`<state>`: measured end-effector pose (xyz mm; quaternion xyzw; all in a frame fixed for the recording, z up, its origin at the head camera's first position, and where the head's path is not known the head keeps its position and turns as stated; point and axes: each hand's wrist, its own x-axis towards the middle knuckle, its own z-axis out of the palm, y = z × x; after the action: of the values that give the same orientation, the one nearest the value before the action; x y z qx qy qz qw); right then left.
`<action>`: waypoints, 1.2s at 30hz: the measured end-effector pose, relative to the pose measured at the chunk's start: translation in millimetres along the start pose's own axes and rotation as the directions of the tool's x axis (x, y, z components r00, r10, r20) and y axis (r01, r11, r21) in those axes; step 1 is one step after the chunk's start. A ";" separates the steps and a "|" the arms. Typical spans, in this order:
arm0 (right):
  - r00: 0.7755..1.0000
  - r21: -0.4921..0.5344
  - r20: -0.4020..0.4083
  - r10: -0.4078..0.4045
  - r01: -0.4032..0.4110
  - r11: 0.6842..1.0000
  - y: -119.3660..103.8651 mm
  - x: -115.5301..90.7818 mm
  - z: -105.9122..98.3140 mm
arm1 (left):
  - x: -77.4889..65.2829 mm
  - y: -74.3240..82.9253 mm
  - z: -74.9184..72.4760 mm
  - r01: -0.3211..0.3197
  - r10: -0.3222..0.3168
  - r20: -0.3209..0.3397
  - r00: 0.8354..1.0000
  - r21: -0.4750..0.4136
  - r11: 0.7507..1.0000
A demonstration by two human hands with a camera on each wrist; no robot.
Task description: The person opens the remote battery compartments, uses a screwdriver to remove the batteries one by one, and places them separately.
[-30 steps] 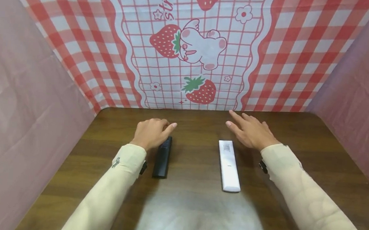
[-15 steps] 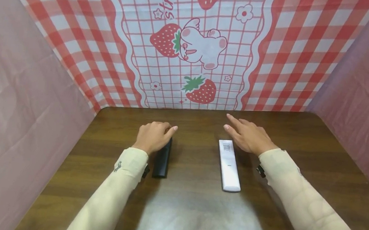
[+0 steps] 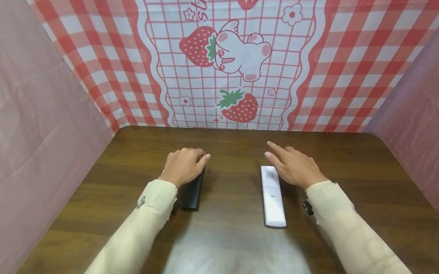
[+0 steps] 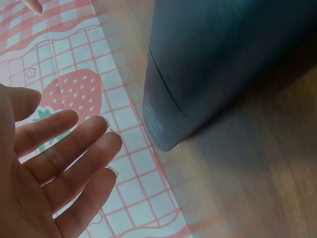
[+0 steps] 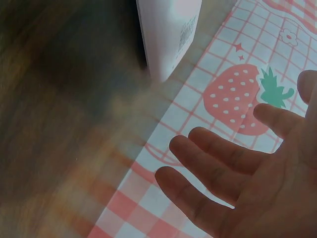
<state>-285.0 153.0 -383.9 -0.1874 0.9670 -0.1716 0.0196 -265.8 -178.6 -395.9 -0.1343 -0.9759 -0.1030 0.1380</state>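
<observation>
A slim black remote control (image 3: 191, 196) lies lengthwise on the table, left of the middle. My left hand (image 3: 183, 166) hovers over its far end and hides that part. In the left wrist view, the fingers (image 4: 81, 161) are loosely bent and apart from the black remote, whose seam and faint small print show. To the right lies a white remote control (image 3: 274, 197) with a printed code label near its far end. Just beyond and right of that end is my right hand (image 3: 296, 166). The right wrist view shows relaxed, spread fingers (image 5: 213, 171) holding nothing.
The brown wooden table (image 3: 232, 176) ends at an upright red-and-white checked cloth (image 3: 335, 90) with strawberry prints. Pink cloth (image 3: 30, 130) walls off the left side, and another pink cloth (image 3: 422, 123) stands on the right.
Both hands have drawn slightly back toward me. The left now covers more of the black remote's far end, and the right is nearer the white remote's far end. Neither remote has moved.
</observation>
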 end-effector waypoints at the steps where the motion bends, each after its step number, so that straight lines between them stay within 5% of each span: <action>1: 1.000 -0.001 0.001 -0.001 0.001 1.000 -0.6 -0.2 0.3 | -0.6 0.8 0.1 0.001 -0.001 0.003 1.000 -0.002 1.000; 36: 0.997 -0.025 -0.059 0.052 -0.054 0.998 -7.6 -19.4 18.2 | -22.4 47.7 25.0 -0.047 0.050 0.022 0.999 -0.116 0.992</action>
<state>-262.4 147.6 -399.0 -0.1568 0.9740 -0.1636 -0.0064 -237.2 -132.9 -418.2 -0.1669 -0.9664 -0.1541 0.1205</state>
